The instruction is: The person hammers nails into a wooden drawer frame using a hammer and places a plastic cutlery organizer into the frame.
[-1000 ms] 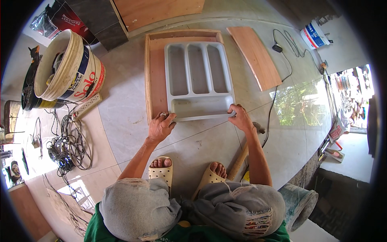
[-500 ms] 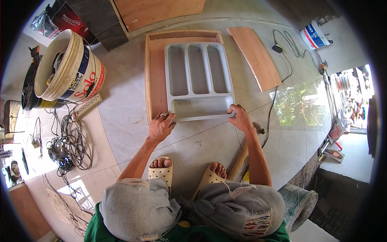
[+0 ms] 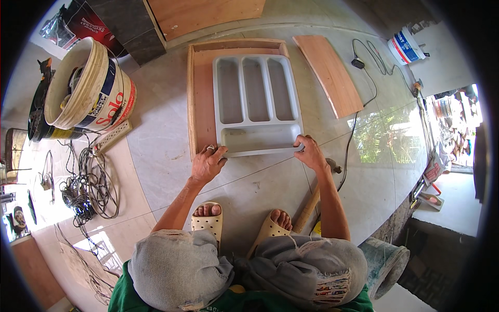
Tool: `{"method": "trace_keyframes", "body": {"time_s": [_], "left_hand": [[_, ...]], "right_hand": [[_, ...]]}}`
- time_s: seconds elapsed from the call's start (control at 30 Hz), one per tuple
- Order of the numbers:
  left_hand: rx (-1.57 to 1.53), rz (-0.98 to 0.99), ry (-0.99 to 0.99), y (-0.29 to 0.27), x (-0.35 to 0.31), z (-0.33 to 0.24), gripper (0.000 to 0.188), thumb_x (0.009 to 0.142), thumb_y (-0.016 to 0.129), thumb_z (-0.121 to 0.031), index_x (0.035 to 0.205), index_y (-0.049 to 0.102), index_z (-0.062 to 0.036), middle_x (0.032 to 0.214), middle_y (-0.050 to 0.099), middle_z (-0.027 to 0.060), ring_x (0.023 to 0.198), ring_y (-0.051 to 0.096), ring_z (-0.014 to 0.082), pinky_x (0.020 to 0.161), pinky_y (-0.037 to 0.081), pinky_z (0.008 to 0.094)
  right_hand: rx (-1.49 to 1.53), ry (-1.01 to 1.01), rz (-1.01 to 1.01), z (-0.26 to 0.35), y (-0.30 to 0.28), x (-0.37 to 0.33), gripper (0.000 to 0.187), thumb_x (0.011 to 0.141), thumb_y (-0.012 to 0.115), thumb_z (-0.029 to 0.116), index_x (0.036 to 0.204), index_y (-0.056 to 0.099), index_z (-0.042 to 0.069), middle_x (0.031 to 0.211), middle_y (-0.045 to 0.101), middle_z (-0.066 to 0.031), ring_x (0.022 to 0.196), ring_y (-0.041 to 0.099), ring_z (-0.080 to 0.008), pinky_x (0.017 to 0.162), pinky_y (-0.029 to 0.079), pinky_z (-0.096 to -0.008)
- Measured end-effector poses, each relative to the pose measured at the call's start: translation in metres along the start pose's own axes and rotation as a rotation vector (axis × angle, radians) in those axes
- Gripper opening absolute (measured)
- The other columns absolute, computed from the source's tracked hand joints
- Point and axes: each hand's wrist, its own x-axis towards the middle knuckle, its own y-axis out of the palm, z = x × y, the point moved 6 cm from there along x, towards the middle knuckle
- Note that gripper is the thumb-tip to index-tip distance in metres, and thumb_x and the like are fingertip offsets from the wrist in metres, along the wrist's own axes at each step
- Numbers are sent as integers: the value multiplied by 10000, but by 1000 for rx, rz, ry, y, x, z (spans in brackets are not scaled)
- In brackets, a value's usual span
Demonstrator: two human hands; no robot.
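A grey plastic cutlery tray (image 3: 249, 124) with three long compartments and one crosswise lies over a shallow wooden drawer box (image 3: 192, 99). Its right side covers the box's right wall, and a strip of the box's bottom shows along its left. At the tray's near left corner, my left hand (image 3: 209, 162) pinches the rim between thumb and fingers. My right hand (image 3: 312, 153) grips the near right corner the same way, fingers curled over the edge.
A wooden board (image 3: 330, 75) lies right of the box. Behind my right forearm is a hammer (image 3: 306, 208). Tangled cords (image 3: 86, 187), a power strip (image 3: 114, 136) and a large paint bucket (image 3: 78, 93) stand left. A smaller bucket (image 3: 405, 46) sits far right; another pail (image 3: 387, 265) is near right.
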Motion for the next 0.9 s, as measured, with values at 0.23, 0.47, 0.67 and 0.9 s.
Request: {"method": "trace_keyframes", "body": {"time_s": [0.23,0.47,0.67,0.9], "left_hand": [[7,12,-13,2,-1,2,354,722,775,-156,1035,614,-115,938,662,114,852,646,314,709,537,417],[7,11,-7,1,0,1,359,723,777,-157,1036,607,-119,921,658,109,834,645,310,694,536,417],[21,21,-8,0,0,-1,359,729,774,-169,1044,608,-123,909,653,113,826,643,313,693,536,420],[16,7,-8,1,-1,1,356,725,775,-168,1038,612,-122,909,650,115,835,643,312,699,536,420]], "right_hand": [[-2,-19,-6,4,-1,-1,270,664,709,17,910,601,51,905,582,-173,814,616,-340,758,506,-401],[8,-21,-10,1,-1,0,262,669,701,19,910,604,48,903,586,-177,812,619,-339,752,506,-398],[-30,-40,-10,2,-1,-1,244,695,675,-6,919,580,11,938,595,-162,758,649,-271,705,526,-352],[9,-10,-3,1,0,0,262,669,708,36,910,605,45,915,591,-181,831,620,-343,765,506,-399]]}}
